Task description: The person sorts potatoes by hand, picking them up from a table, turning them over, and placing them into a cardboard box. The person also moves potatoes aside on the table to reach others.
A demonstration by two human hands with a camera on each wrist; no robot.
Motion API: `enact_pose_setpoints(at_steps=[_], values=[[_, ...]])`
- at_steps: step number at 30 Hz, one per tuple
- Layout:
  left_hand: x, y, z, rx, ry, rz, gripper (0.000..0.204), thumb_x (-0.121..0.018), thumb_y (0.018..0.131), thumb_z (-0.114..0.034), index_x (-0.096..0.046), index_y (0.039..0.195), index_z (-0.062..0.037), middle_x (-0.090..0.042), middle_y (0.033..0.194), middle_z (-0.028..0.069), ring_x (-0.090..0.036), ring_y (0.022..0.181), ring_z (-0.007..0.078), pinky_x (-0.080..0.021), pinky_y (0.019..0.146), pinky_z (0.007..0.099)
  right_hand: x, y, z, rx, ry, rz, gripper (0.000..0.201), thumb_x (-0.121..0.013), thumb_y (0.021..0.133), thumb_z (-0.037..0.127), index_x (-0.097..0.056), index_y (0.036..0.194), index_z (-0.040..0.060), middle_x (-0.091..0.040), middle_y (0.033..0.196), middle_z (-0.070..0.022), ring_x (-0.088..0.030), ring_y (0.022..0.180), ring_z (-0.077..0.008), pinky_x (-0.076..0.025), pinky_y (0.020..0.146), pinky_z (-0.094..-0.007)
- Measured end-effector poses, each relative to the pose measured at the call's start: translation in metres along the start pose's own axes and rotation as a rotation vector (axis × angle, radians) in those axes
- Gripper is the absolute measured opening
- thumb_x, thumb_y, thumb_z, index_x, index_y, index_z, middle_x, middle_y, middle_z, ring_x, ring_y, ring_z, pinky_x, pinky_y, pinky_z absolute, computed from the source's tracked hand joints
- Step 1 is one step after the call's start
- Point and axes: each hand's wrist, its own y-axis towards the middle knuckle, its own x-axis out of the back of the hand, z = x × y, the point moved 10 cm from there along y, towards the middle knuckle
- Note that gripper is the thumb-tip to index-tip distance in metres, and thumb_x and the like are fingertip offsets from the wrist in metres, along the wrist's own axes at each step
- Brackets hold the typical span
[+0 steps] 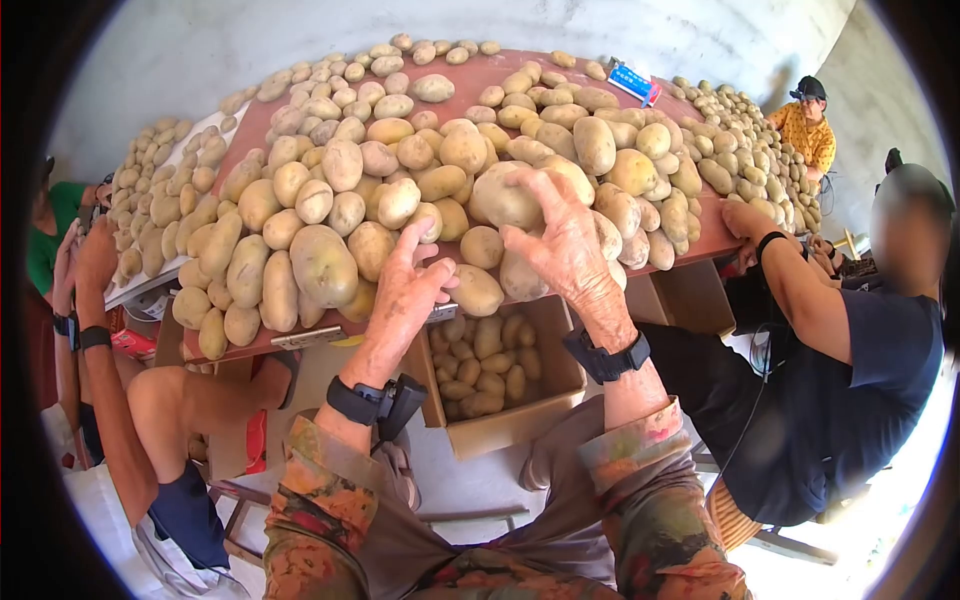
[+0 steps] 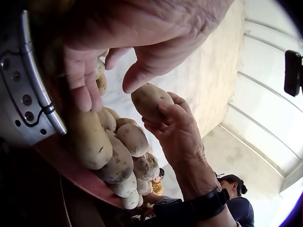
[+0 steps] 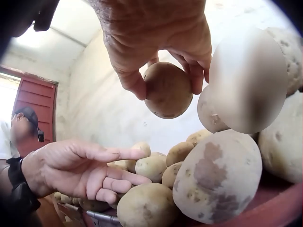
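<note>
My right hand [image 1: 568,250] pinches a potato [image 3: 169,90] between thumb and fingertips, over the front of a large potato heap. From the left wrist view this potato [image 2: 150,101] is pale, oval and held up against the wall behind. My left hand [image 1: 405,285] is at the heap's front edge, its fingers loosely spread, palm turned inward, holding nothing. Beside its fingers lies a potato [image 1: 476,290] near the table edge. A big potato with dark patches [image 3: 218,177] sits below the right hand. Both wrists carry black straps.
The reddish table [image 1: 700,240] bears the heap. Below its front edge, a cardboard box [image 1: 515,430] contains several potatoes. A blue and red packet [image 1: 635,84] lies at the back. People sit close on both sides, including one in a dark shirt [image 1: 850,380]. A metal hinge [image 1: 305,338] is at the edge.
</note>
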Motion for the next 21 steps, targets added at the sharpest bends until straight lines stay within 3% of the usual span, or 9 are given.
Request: enact_pose_setpoints(at_steps=[3, 6, 9, 12, 15, 21], values=[[0.000, 0.000, 0.000, -0.003, -0.008, -0.002, 0.061, -0.056, 0.092, -0.010, -0.031, 0.148, -0.0094, -0.045, 0.131, 0.0218, -0.064, 0.087, 0.0171, -0.052, 0.071, 0.0263, -0.011, -0.007, 0.000, 0.184, -0.299, -0.019, 0.056, -0.071, 0.067, 0.011, -0.054, 0.120, 0.0107, -0.051, 0.118, -0.0207, -0.050, 0.109, -0.0423, -0.044, 0.095, -0.0476], [0.000, 0.002, 0.002, -0.005, -0.007, 0.001, 0.061, -0.056, 0.091, -0.010, -0.032, 0.147, -0.0091, -0.045, 0.131, 0.0215, -0.065, 0.086, 0.0170, -0.052, 0.071, 0.0263, -0.028, -0.012, 0.003, 0.244, -0.473, 0.068, 0.054, -0.071, 0.066, 0.010, -0.055, 0.117, 0.0108, -0.052, 0.117, -0.0216, -0.049, 0.112, -0.0413, -0.040, 0.099, -0.0483], [0.004, 0.005, 0.005, -0.024, -0.017, -0.026, 0.064, -0.061, 0.086, -0.008, -0.034, 0.145, -0.0058, -0.049, 0.129, 0.0263, -0.066, 0.083, 0.0180, -0.053, 0.063, 0.0283, -0.032, -0.012, 0.003, 0.273, -0.495, 0.031, 0.053, -0.072, 0.066, 0.011, -0.055, 0.116, 0.0102, -0.052, 0.117, -0.0207, -0.051, 0.112, -0.0393, -0.035, 0.103, -0.0497], [0.001, 0.002, 0.004, 0.009, 0.034, -0.001, 0.061, -0.056, 0.092, -0.010, -0.031, 0.147, -0.0086, -0.046, 0.131, 0.0211, -0.064, 0.088, 0.0170, -0.052, 0.070, 0.0263, -0.033, -0.011, 0.003, 0.291, -0.505, 0.022, 0.055, -0.074, 0.066, 0.013, -0.054, 0.117, 0.0094, -0.053, 0.114, -0.0197, -0.051, 0.111, -0.0384, -0.031, 0.106, -0.0514], [0.001, -0.001, 0.000, -0.002, 0.053, 0.011, 0.061, -0.056, 0.092, -0.011, -0.031, 0.147, -0.0087, -0.046, 0.132, 0.0212, -0.064, 0.088, 0.0171, -0.052, 0.070, 0.0265, -0.037, -0.010, -0.005, 0.268, -0.525, 0.033, 0.065, -0.078, 0.065, 0.014, -0.051, 0.124, 0.0108, -0.052, 0.119, -0.0173, -0.051, 0.111, -0.0367, -0.034, 0.105, -0.0480], [0.001, -0.002, -0.002, 0.003, 0.064, 0.014, 0.060, -0.057, 0.092, -0.012, -0.031, 0.147, -0.0082, -0.045, 0.133, 0.0222, -0.064, 0.089, 0.0171, -0.052, 0.071, 0.0268, -0.037, -0.007, -0.003, 0.269, -0.520, 0.024, 0.058, -0.077, 0.063, 0.014, -0.054, 0.117, 0.0099, -0.055, 0.110, -0.0171, -0.054, 0.107, -0.0351, -0.030, 0.107, -0.0515]])
